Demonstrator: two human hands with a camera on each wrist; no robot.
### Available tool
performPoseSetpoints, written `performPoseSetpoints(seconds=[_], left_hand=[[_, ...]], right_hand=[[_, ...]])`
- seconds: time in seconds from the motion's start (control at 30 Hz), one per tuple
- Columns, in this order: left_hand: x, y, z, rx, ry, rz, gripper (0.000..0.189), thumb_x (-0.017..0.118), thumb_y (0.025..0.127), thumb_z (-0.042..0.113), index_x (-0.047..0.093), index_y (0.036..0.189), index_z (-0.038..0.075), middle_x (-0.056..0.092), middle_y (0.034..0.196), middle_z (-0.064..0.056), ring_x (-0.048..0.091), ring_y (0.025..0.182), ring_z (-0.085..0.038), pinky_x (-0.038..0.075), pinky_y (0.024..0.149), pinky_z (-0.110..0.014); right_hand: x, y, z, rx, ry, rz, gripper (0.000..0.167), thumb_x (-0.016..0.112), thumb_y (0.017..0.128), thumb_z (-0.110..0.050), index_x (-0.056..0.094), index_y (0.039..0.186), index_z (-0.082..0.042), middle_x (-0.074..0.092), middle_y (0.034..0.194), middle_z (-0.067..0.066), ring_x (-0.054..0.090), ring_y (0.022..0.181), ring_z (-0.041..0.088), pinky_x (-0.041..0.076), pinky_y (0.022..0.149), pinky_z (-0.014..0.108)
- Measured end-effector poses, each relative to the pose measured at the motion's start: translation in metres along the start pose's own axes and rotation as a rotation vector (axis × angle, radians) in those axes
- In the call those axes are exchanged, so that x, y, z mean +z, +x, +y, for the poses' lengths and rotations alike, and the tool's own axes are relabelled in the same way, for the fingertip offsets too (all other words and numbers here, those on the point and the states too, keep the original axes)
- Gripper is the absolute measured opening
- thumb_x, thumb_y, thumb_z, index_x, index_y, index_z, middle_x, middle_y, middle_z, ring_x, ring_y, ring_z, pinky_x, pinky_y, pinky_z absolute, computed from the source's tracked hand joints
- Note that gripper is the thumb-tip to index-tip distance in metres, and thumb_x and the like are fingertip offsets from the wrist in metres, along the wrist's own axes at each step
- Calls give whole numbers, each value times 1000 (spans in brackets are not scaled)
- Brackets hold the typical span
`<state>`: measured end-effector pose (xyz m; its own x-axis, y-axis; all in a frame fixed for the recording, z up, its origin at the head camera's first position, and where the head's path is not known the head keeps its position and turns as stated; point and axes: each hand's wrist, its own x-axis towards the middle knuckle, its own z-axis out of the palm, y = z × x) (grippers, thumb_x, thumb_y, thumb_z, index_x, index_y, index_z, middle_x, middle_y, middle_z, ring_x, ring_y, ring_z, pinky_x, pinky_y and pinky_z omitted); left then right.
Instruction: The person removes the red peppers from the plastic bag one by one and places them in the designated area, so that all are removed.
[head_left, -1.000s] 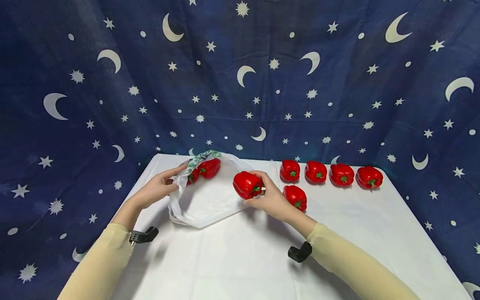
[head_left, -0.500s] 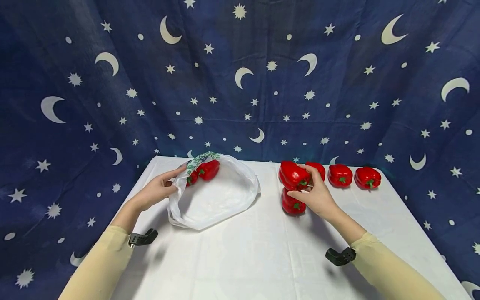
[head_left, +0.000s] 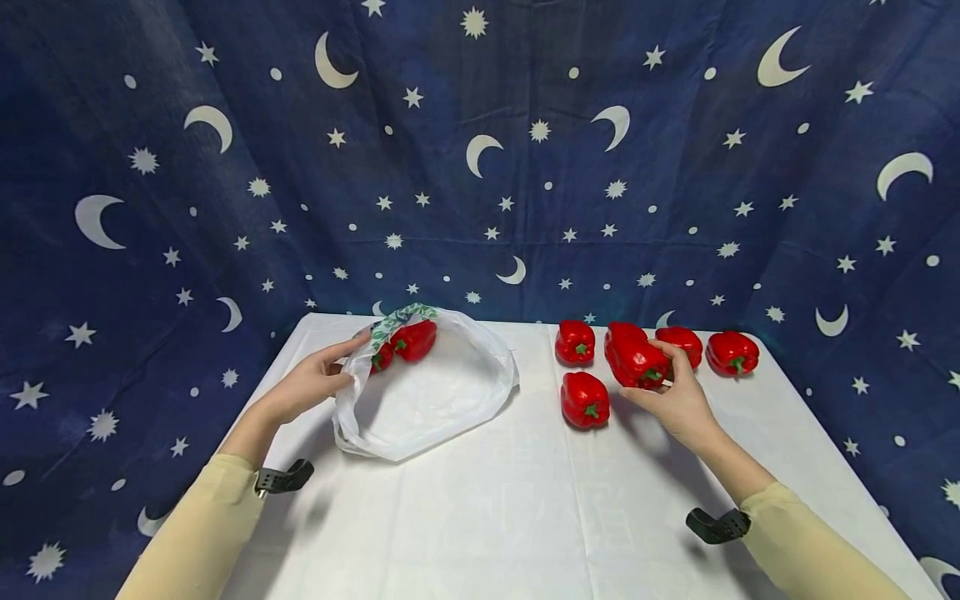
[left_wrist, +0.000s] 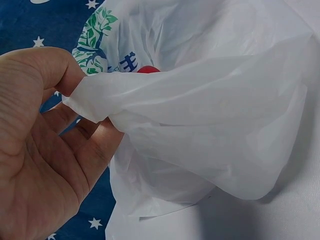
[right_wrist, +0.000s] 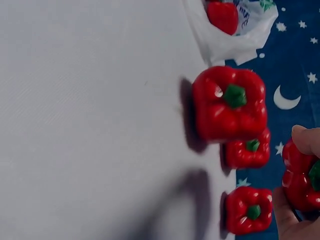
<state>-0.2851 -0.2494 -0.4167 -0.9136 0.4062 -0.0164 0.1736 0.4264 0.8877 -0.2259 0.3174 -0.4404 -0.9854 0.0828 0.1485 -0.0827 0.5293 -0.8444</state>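
Note:
My left hand point(head_left: 318, 377) pinches the left rim of a white plastic bag point(left_wrist: 200, 110) with a green leaf print. The bag's mouth gapes wide, and two red bell peppers lie inside, one of them point(head_left: 415, 340) at the back and the other partly hidden by the rim. On the right, my right hand point(head_left: 678, 404) grips a red bell pepper point(head_left: 639, 364) between thumb and fingers, its green stem toward me. That pepper overlaps another in the back row. Just left of it, a bell pepper point(head_left: 585, 400) sits on the table.
Along the back edge of the white-covered table point(head_left: 480, 517) stand several more bell peppers, among them one at the left end point(head_left: 575, 343) and one at the right end point(head_left: 732, 353). A dark blue curtain point(head_left: 450, 167) with moons and stars hangs behind.
My right hand has carried the bell pepper from the bag's right rim over to the right, past the nearer pepper, to the back row. My left hand keeps its hold on the bag.

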Motion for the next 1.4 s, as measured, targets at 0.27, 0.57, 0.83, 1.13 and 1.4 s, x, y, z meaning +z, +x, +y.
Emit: performPoseSetpoints(seconds=[0.27, 0.57, 0.83, 1.13, 1.4], left_hand=[[0, -1, 3, -2, -12, -5, 71, 53, 96, -3, 38, 160, 24, 28, 165, -3, 51, 82, -21, 50, 65, -29], [-1, 0, 1, -1, -26, -8, 72, 53, 95, -4, 38, 160, 22, 27, 166, -4, 52, 84, -21, 51, 65, -28], [0, 0, 0, -8, -19, -9, 71, 52, 95, -4, 38, 160, 20, 25, 167, -8, 52, 86, -21, 50, 65, -28], [0, 1, 0, -14, -16, -2, 73, 53, 94, -5, 38, 160, 23, 30, 164, -7, 52, 86, -22, 50, 65, -28], [1, 1, -1, -16, -12, -2, 73, 53, 94, -4, 38, 160, 21, 30, 164, -8, 53, 88, -23, 51, 65, -28]], right_hand=[[-3, -5, 20, 83, -3, -1, 105, 87, 83, -23, 17, 160, -5, 28, 155, 32, 33, 136, 54, 41, 102, 67], [6, -8, 41, 105, -30, -11, 100, 85, 84, -17, 20, 157, 1, 33, 151, 33, 34, 135, 54, 37, 105, 68], [13, -9, 47, 162, -65, -14, 105, 86, 83, -16, 16, 158, 4, 31, 153, 34, 32, 138, 54, 36, 106, 67], [16, -9, 51, 177, -88, 11, 105, 86, 82, -17, 17, 158, 4, 32, 152, 35, 33, 137, 55, 38, 105, 67], [17, -9, 56, 154, -110, 17, 103, 86, 82, -18, 20, 157, 4, 35, 150, 34, 36, 136, 53, 38, 105, 66]])
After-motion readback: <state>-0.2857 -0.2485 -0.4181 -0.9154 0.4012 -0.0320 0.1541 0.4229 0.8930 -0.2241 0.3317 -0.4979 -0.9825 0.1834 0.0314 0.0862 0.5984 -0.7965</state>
